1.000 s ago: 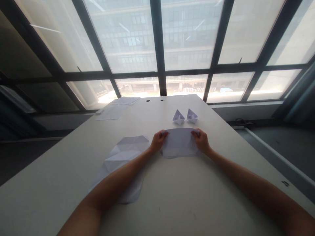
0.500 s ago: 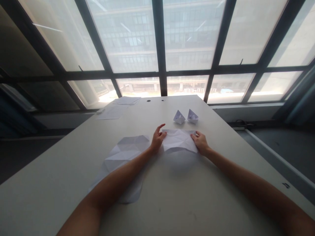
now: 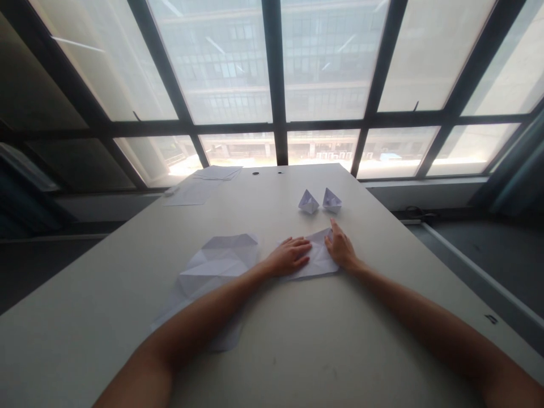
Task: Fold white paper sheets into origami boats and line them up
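Note:
A creased white sheet of paper [image 3: 318, 256] lies on the white table in front of me. My left hand [image 3: 291, 255] rests flat across its left part, fingers stretched out to the right. At the paper's right edge is my right hand [image 3: 341, 246], its index finger pointing away from me and its thumb by the sheet; the other fingers are partly hidden. Just beyond stand two small folded paper boats [image 3: 308, 202], [image 3: 332, 201], side by side and apart from my hands.
Left of my hands, partly under my left forearm, lie creased paper sheets [image 3: 216, 258]. Flat white sheets [image 3: 195, 190] are spread at the table's far left corner. The white table [image 3: 297, 340] ends near a window wall with dark frames [image 3: 278, 85].
The paper has gone from being held up at both ends to lying on the table, slightly turned. My left hand has moved from its left edge onto its top, flattened out.

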Demonstrator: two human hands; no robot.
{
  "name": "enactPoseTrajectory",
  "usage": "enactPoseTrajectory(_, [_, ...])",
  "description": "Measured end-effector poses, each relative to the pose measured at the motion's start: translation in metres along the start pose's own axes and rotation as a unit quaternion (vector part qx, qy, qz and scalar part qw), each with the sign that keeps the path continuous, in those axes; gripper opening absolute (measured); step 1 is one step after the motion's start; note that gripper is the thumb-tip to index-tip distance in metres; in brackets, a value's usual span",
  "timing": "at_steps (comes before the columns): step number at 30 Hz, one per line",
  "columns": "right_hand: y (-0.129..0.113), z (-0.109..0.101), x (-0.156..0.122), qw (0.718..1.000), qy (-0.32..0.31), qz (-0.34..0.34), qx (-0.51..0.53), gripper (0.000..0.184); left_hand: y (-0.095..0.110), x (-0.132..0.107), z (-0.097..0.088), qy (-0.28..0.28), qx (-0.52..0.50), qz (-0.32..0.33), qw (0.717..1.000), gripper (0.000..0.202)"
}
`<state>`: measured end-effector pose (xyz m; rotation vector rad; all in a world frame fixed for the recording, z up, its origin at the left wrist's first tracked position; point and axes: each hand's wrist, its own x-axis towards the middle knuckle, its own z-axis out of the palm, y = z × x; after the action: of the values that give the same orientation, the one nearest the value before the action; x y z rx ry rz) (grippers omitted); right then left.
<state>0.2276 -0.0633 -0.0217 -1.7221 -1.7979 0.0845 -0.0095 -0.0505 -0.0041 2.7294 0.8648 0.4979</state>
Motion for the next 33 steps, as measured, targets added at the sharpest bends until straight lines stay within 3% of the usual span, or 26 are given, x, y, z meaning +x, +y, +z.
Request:
enactPoseTrajectory(2, [-0.004,-0.004,-0.003,0.999,0.013,-0.032,-0.031,0.069,0.004,-0.001,0.001,-0.05,0.03,0.006,0.998,0.055])
enactPoseTrajectory(5, [-0.014,-0.005,-0.009,0.992,-0.009,-0.107,-0.06,0.055,0.004,-0.001,0.002,-0.072,0.052,-0.003,0.996,0.061])
enactPoseTrajectory(9, [-0.027,0.006,-0.018,0.968,-0.156,-0.193,-0.046,0.059,0.004,0.001,0.004,-0.07,0.065,-0.025,0.995,0.064])
enactPoseTrajectory(13, [-0.024,0.012,-0.021,0.959,-0.211,-0.177,-0.072,0.064,0.004,0.001,0.005,-0.079,0.075,-0.04,0.993,0.067])
enactPoseTrajectory(24, [-0.006,0.006,-0.008,0.964,-0.208,-0.103,-0.133,0.065,-0.007,-0.004,0.004,-0.096,0.115,-0.133,0.98,0.079])
enactPoseTrajectory(29, [0.001,0.003,-0.001,0.964,-0.213,-0.06,-0.15,0.066,-0.007,-0.001,0.009,-0.072,0.136,-0.196,0.968,0.078])
enactPoseTrajectory(33, [0.001,0.002,0.0,0.966,-0.208,-0.046,-0.144,0.064,-0.007,-0.002,0.009,-0.053,0.132,-0.181,0.973,0.07])
